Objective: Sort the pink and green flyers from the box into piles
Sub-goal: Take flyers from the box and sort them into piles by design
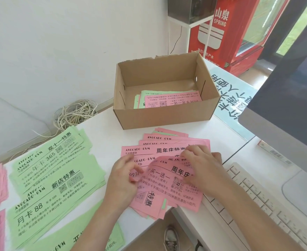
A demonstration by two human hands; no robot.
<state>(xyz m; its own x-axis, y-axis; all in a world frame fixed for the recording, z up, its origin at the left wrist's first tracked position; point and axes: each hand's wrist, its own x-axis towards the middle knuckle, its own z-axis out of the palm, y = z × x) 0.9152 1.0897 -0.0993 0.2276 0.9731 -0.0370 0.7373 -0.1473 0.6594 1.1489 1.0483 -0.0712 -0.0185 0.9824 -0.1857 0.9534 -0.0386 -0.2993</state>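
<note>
Left hand [123, 176] pinches the left edge of the top pink flyer [169, 180]; right hand [201, 163] grips its upper right edge, fingers curled. Flyer long axis runs left-right, dipping rightward, text upright to the person. It sits atop the fanned pink pile [167, 147]. Green piles [49, 171] left, box [163, 115] behind, keyboard [257, 196] right.

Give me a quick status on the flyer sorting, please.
Left grip and right grip holding top pink flyer. More flyers in box. Nothing in the way.
</note>
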